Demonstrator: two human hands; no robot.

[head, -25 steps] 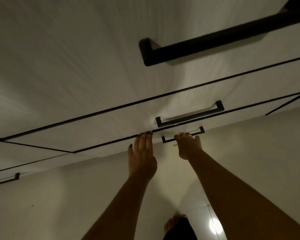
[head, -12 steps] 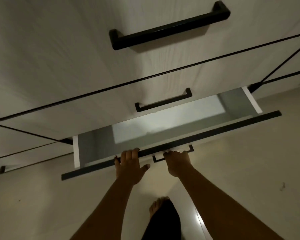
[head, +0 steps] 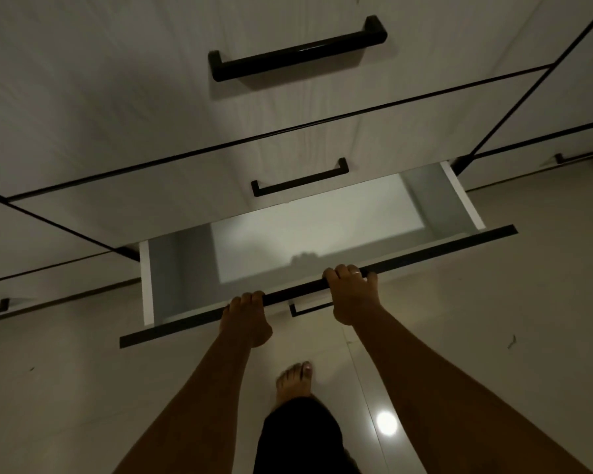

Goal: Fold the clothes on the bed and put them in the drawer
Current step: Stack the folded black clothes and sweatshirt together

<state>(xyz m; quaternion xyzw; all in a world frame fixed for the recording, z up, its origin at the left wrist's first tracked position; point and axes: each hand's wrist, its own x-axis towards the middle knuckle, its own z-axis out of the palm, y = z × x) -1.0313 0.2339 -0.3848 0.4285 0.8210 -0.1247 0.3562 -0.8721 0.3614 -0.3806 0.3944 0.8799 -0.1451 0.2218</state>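
Observation:
The bottom drawer (head: 172, 268) of a white chest stands pulled out, and its pale inside holds nothing that I can see. My left hand (head: 245, 319) grips the dark top edge of the drawer front (head: 442, 249), fingers curled over it. My right hand (head: 353, 295) grips the same edge further right, just above the drawer's small black handle (head: 308, 309). No clothes and no bed are in view.
Above the open drawer are two shut drawers with black bar handles (head: 298, 58) (head: 300, 183). More drawer fronts flank them left and right. My bare foot (head: 295, 381) stands on the glossy pale floor below the drawer, near a lamp reflection (head: 386, 423).
The drawer went from shut to pulled out. My right hand moved from the handle up onto the front's top edge; both hands now grip that edge.

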